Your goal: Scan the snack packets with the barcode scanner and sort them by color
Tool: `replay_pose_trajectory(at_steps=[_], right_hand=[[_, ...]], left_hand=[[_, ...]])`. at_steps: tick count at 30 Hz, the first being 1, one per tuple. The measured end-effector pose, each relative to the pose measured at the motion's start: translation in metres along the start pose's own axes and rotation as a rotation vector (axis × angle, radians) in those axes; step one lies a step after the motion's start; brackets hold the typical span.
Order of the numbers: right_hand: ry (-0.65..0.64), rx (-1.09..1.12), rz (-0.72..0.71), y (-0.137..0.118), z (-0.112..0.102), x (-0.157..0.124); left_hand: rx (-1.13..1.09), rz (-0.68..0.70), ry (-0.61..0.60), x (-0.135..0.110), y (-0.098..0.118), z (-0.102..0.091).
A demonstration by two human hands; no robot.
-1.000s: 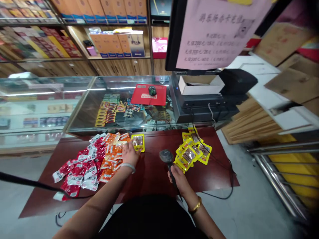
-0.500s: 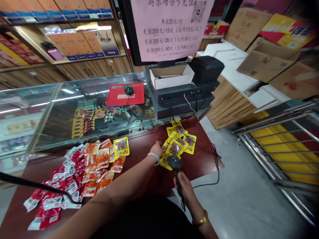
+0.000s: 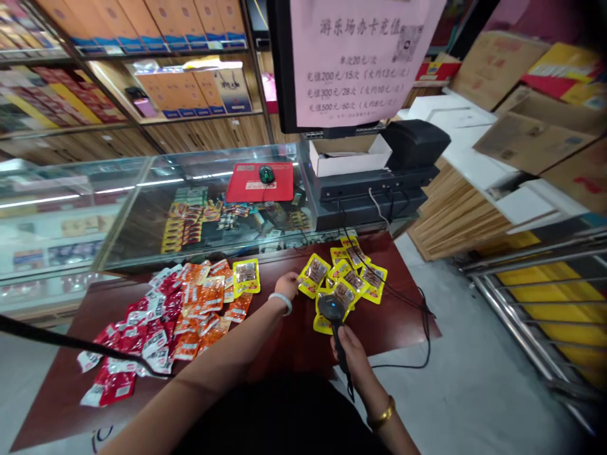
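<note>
Pinched at its left edge, a yellow snack packet (image 3: 314, 275) with a clear window is in my left hand (image 3: 287, 286), just left of a heap of similar yellow packets (image 3: 353, 281). My right hand (image 3: 353, 351) is wrapped round the handle of a black barcode scanner (image 3: 332, 309). The scanner's head, with a small blue light, is over the lower part of the heap and hides some of it. A single yellow packet (image 3: 246, 277) lies apart, beside orange snack packets (image 3: 205, 300). Farther left are red and white packets (image 3: 142, 325).
Behind the dark red table (image 3: 284, 344) stands a glass display counter (image 3: 199, 243) with a red mouse pad (image 3: 260, 189). A monitor with a pink notice (image 3: 355, 76) rises above it. A black cable (image 3: 398, 291) crosses the yellow heap. Metal rails (image 3: 521, 328) stand at right.
My left hand has moved a little left, drawing one yellow packet off the heap. My right hand still holds the scanner over the heap. The view has shifted left.
</note>
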State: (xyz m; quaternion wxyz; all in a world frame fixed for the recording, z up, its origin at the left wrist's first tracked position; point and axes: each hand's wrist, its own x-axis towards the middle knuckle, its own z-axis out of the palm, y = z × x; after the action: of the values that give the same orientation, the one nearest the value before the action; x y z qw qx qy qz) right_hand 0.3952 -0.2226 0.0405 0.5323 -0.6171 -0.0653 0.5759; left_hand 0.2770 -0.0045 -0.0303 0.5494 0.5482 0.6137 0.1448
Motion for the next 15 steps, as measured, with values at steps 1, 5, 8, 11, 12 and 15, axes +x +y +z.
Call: replay_pose_trajectory(at_steps=[1,5,8,11,12,15], right_hand=[[-0.021,-0.012,0.003,0.000,0.005,0.002],[-0.110,-0.078,-0.009,-0.001,0.032,0.011],[-0.194,-0.104,-0.031,-0.004,0.057,0.018],[-0.261,-0.127,-0.038,-0.011,0.085,0.025],[-0.272,-0.132,-0.047,-0.013,0.094,0.027],[-0.311,-0.129,-0.067,-0.021,0.118,0.031]], left_hand=[[-0.049,-0.022,0.016,-0.003,-0.005,-0.010],[-0.203,-0.068,0.073,-0.015,-0.028,-0.049],[-0.285,-0.063,0.086,-0.023,-0.047,-0.076],[-0.341,-0.030,0.138,-0.032,-0.063,-0.097],[-0.355,-0.022,0.156,-0.035,-0.067,-0.103],[-0.377,-0.006,0.184,-0.044,-0.077,-0.116]])
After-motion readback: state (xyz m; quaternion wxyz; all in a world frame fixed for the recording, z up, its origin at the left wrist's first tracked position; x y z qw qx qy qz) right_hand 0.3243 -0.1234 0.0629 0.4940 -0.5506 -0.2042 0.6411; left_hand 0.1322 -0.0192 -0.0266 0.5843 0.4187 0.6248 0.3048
